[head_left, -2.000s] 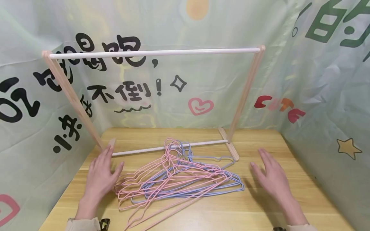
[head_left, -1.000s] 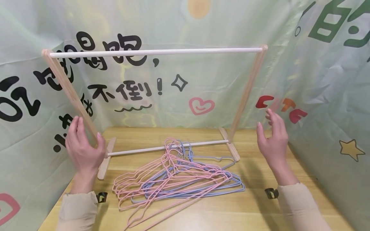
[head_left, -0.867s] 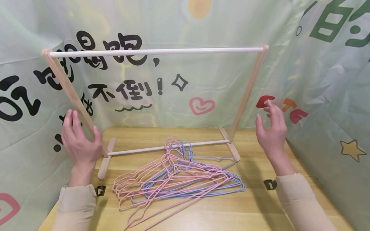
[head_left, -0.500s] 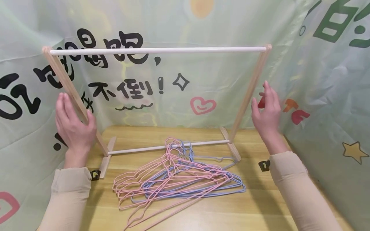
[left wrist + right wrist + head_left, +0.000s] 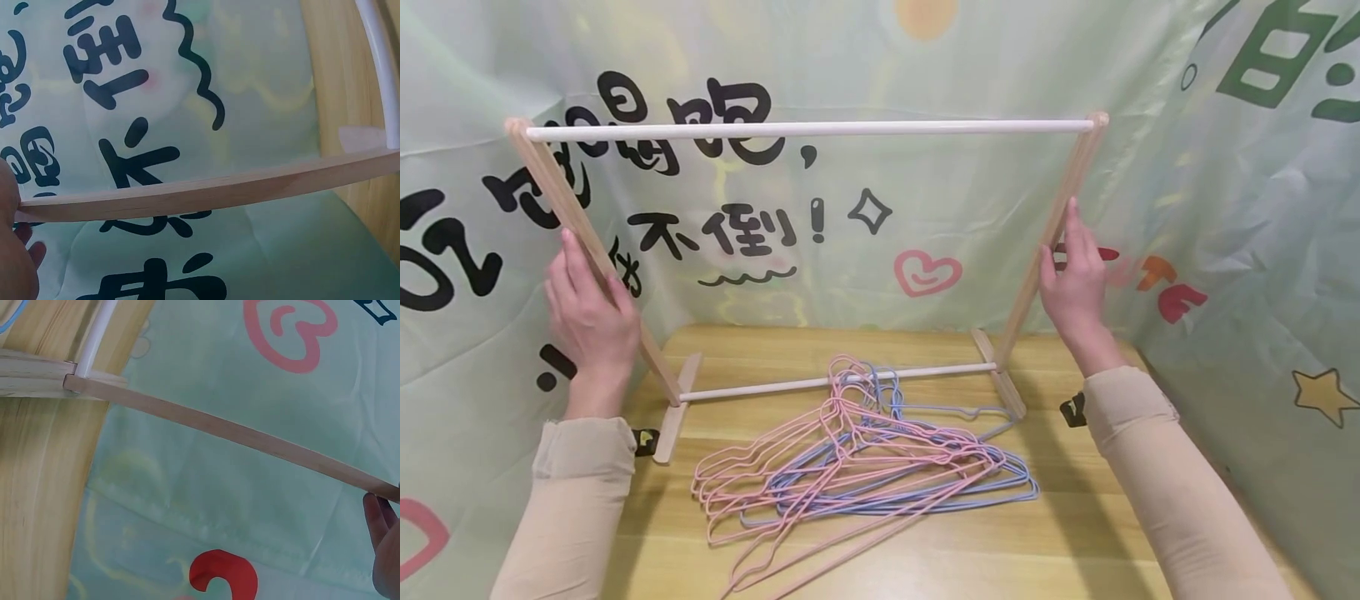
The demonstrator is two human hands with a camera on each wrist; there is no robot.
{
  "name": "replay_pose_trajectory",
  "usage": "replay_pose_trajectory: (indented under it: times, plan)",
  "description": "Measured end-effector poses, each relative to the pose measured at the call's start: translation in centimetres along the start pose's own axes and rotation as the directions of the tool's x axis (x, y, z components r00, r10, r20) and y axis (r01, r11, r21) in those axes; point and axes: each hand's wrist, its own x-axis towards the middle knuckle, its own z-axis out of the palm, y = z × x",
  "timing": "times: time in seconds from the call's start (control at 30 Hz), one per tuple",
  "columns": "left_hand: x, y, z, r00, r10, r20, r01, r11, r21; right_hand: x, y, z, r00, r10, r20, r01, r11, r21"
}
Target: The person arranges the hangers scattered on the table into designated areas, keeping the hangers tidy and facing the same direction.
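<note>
Head view: pink and blue hangers (image 5: 842, 455) lie on the tabletop (image 5: 1000, 554); left hand (image 5: 593, 312) pinches the left upright (image 5: 556, 192) of the rack (image 5: 850, 129) beyond, right hand (image 5: 1077, 287) touches the right upright (image 5: 1080, 171), grip unclear; printed cloth (image 5: 970, 200) hangs behind.

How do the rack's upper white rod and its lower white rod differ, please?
The upper rod spans the tops of the wooden side posts, while the lower rod joins them at the bottom, near the table. In the head view, the upper rod looks longer than the lower rod. Hangers overlap the lower rod there, but none overlaps the upper rod. Both are slim and white.
</note>
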Motion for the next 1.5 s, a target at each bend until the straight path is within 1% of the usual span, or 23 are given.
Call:
replay_pose_trajectory:
  times: [0.13, 0.23, 0.43, 0.57, 0.73, 0.83, 0.93, 1.1, 1.27, 1.4, 1.5]
  plan:
    - [0.3, 0.2, 0.4, 1.000, -0.009, 0.003, 0.009, 0.997, -0.082, 0.0, 0.2, -0.1, 1.000, 0.000, 0.007, 0.000, 1.000, -0.023]
    - [0.3, 0.3, 0.6, 1.000, -0.014, -0.006, 0.013, 0.995, -0.102, 0.0, 0.2, -0.1, 1.000, 0.011, -0.005, -0.011, 0.999, -0.037]
    - [-0.1, 0.2, 0.7, 1.000, -0.027, -0.004, 0.027, 0.994, -0.105, -0.3, 0.3, 0.2, 0.997, 0.056, -0.048, -0.057, 0.998, -0.030]
    - [-0.3, 0.3, 0.6, 0.999, -0.044, -0.013, 0.042, 0.992, -0.115, -0.4, 0.4, 0.2, 0.996, 0.060, -0.061, -0.061, 0.998, -0.021]
    - [-0.1, 0.8, 0.8, 0.998, -0.060, 0.005, 0.060, 0.994, -0.088, -0.5, 0.6, 0.0, 0.993, 0.094, -0.077, -0.094, 0.996, 0.009]
    - [0.2, 1.0, 1.1, 0.998, -0.064, 0.021, 0.065, 0.996, -0.061, -0.6, 0.8, -0.2, 0.990, 0.111, -0.083, -0.110, 0.994, 0.018]
    - [0.5, 1.2, 1.5, 0.998, -0.055, 0.024, 0.056, 0.997, -0.050, -0.6, 1.1, -0.5, 0.993, 0.092, -0.077, -0.092, 0.996, -0.003]
    - [0.7, 1.4, 2.3, 0.999, -0.029, 0.031, 0.030, 0.998, -0.053, -0.6, 1.6, -0.9, 0.993, 0.064, -0.094, -0.068, 0.997, -0.048]
    - [1.1, 1.2, 3.2, 0.997, -0.031, 0.072, 0.035, 0.997, -0.066, -0.4, 1.9, -1.3, 0.993, 0.065, -0.098, -0.072, 0.995, -0.072]
    - [1.4, 1.3, 4.0, 0.994, -0.028, 0.102, 0.036, 0.996, -0.086, -0.4, 2.1, -1.6, 0.992, 0.076, -0.096, -0.083, 0.995, -0.064]
    - [1.6, 1.6, 4.6, 0.992, -0.024, 0.120, 0.036, 0.995, -0.094, -0.3, 2.3, -2.0, 0.989, 0.111, -0.094, -0.117, 0.992, -0.053]
